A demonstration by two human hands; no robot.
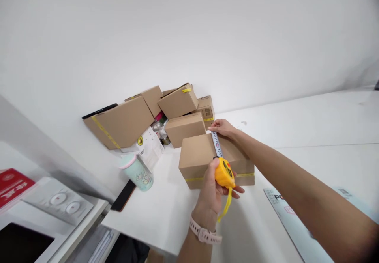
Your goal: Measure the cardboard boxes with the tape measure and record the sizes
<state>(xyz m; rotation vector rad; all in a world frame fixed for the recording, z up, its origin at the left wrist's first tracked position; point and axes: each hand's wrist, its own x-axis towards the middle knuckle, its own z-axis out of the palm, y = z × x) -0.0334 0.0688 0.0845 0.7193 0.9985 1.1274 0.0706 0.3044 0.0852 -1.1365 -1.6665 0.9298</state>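
Note:
A brown cardboard box (198, 156) with yellow tape lies on the white table (310, 137). My left hand (211, 188), with a pink watch at the wrist, grips a yellow tape measure (224, 173) at the box's near edge. Its white blade (216, 144) runs across the box top. My right hand (223, 128) pinches the blade's end at the far edge of the box.
A heap of cardboard boxes (124, 121) leans on the wall behind. A mint cup (137, 171) and a black phone (123, 195) lie at the left. A printed sheet (288, 211) is at the right; a white appliance (56, 204) sits lower left.

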